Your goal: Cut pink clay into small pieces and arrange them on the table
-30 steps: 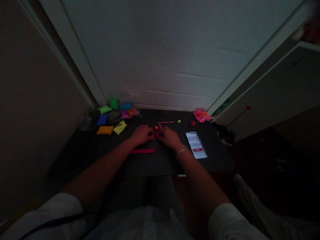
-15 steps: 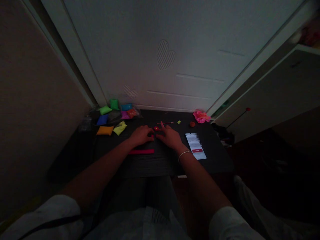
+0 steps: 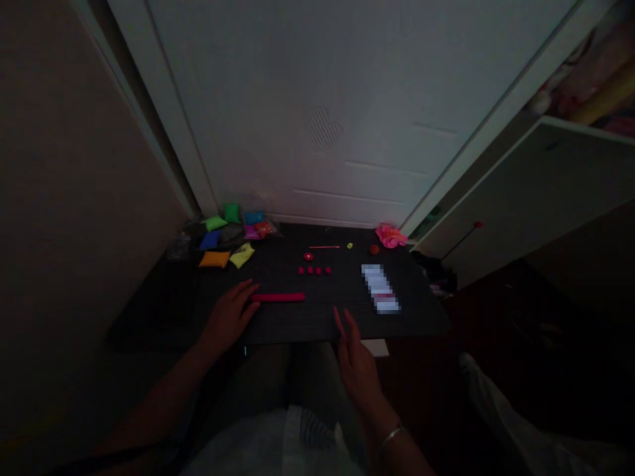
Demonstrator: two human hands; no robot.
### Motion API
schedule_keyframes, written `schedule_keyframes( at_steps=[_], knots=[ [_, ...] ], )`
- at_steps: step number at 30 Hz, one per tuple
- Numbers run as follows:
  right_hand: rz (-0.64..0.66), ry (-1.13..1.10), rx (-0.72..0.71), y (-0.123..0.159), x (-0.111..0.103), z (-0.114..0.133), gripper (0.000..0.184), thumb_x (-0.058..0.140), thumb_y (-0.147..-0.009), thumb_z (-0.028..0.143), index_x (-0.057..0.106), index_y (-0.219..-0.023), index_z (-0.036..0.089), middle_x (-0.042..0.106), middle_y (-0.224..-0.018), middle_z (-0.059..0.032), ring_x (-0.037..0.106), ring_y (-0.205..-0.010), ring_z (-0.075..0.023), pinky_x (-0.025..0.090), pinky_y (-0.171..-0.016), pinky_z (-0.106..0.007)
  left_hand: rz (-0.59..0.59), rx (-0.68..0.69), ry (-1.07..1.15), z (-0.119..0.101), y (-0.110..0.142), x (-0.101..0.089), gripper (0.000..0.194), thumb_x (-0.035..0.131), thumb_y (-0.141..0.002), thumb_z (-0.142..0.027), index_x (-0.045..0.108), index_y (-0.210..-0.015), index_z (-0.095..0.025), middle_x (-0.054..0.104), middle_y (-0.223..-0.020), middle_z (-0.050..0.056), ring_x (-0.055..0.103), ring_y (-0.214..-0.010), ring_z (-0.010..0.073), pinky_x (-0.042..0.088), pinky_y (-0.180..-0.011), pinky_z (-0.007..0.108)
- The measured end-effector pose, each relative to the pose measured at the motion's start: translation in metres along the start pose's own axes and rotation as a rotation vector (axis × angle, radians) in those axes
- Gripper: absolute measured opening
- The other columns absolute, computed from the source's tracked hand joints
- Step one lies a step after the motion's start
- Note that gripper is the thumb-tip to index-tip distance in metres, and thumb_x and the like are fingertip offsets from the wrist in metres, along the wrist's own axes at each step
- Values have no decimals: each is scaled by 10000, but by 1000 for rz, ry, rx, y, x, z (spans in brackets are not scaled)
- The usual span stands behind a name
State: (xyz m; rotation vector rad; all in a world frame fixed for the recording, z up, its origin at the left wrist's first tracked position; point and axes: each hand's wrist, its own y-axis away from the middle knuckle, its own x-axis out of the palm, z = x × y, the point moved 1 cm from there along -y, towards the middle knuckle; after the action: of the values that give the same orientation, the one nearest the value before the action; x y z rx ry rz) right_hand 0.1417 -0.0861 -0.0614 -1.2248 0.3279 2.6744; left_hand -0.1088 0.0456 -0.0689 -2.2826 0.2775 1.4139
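Note:
A long red roll (image 3: 278,297), which looks like modelling clay, lies across the dark table. My left hand (image 3: 231,317) has its fingers and thumb around the roll's left end, partly hiding it. Near the front edge my right hand (image 3: 358,360) is closed on a thin pink stick tool (image 3: 338,322), its tip pointing away from me. Several small red clay pieces (image 3: 310,270) sit in a row behind the roll. Behind them is a small red flower-like piece with a yellow centre (image 3: 308,256).
Coloured clay packets, among them an orange packet (image 3: 214,259) and a yellow packet (image 3: 242,255), lie at the back left. A thin pink stick (image 3: 324,247) lies at the back. A blurred phone (image 3: 380,289), a brown-red ball (image 3: 374,249) and a pink flower (image 3: 391,235) are at the right.
Both hands have come back towards me, uncovering the row of red pieces. My left hand has moved left to the roll's end; my right hand is now at the table's front edge.

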Motion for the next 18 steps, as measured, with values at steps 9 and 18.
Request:
schedule_keyframes(
  at_steps=[9, 18],
  knots=[
    [-135, 182, 74, 4, 23, 0, 233, 252, -901, 272, 448, -933, 151, 651, -755, -82, 628, -693, -200, 337, -535, -243, -88, -44, 91, 8, -3, 17, 526, 366, -823, -464, 416, -1236, -141, 479, -1264, 111, 440, -1162, 225, 360, -971, 391],
    [-214, 28, 82, 16, 34, 7, 379, 178, -915, 312, 507, -1033, 165, 654, -809, -79, 626, -784, -175, 383, -610, -236, -47, -36, -6, 3, -6, 16, 483, 383, -825, -414, 466, -1197, -117, 536, -1200, 135, 494, -1107, 245, 384, -942, 391]
  ],
)
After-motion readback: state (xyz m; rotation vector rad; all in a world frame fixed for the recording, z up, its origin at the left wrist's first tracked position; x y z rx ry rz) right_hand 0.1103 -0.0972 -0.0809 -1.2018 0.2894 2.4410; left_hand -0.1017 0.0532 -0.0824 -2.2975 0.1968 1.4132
